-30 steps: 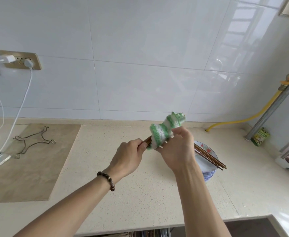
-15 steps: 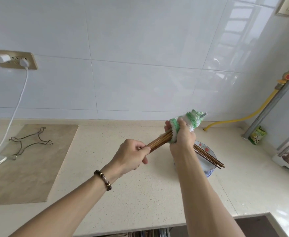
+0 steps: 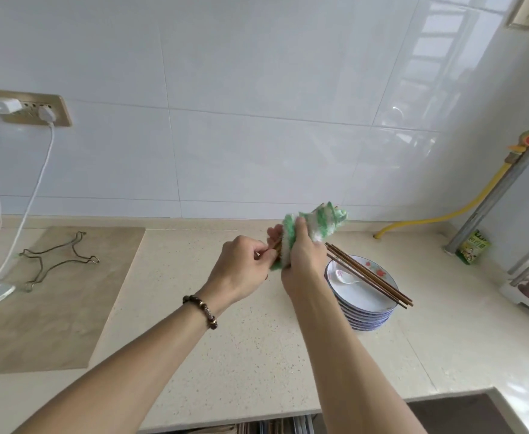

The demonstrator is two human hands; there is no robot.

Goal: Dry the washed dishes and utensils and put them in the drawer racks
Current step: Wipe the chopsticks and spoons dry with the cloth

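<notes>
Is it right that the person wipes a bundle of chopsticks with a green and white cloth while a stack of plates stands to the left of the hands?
Not quite. The head view shows the stack of plates to the right of the hands, not the left. The rest holds: the right hand wraps the cloth round the chopsticks.

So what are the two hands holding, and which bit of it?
The left hand pinches the near ends of the chopsticks. The right hand grips the green and white cloth, wrapped round the chopsticks' middle part.
</notes>
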